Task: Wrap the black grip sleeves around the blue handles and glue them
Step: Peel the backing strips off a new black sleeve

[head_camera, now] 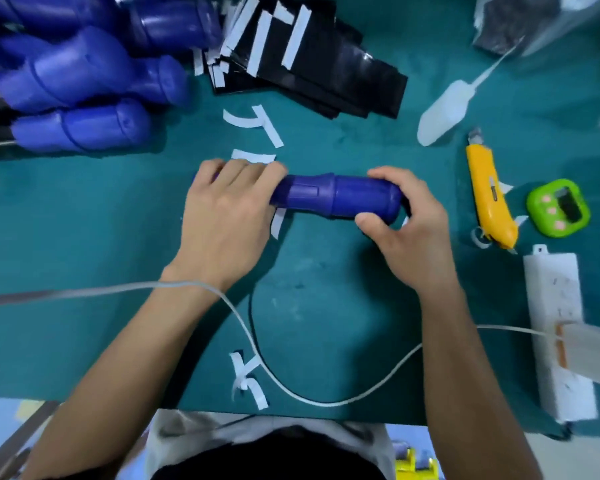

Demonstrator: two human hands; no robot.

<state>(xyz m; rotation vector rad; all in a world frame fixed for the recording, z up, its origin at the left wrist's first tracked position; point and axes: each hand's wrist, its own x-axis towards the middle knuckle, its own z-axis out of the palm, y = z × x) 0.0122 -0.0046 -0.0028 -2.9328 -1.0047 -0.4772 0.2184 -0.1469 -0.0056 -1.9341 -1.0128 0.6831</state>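
Step in hand, by my read: seating one blue handle [333, 199] before a sleeve goes on; no black sleeve visible on it yet, though whatever lies under the left palm is hidden. To do it well: keep the handle flat on the desk [326, 289] and stop it rolling; line the sleeve edge square to the raised collar mid-handle; press from the seam outward so the glue edge closes with no wrinkles.

Handle lies left–right at the middle of the desk, between both hands. Left hand [226, 209] palm down over the handle's left end, fingers bent over the far side – holding it down, that end fully covered. Right hand [406, 230] curled round the rounded right end, thumb on the near side, fingers over the far side; firm grip.

A white strip [278, 223] pokes out just near of the handle, beside the left hand; cannot tell if it is attached to anything. Black grip sleeves [326, 64] stacked far centre with white strips on them, well apart from the hands; spare blue handles [84, 81] piled far left; yellow utility knife [489, 199] to the right, untouched.
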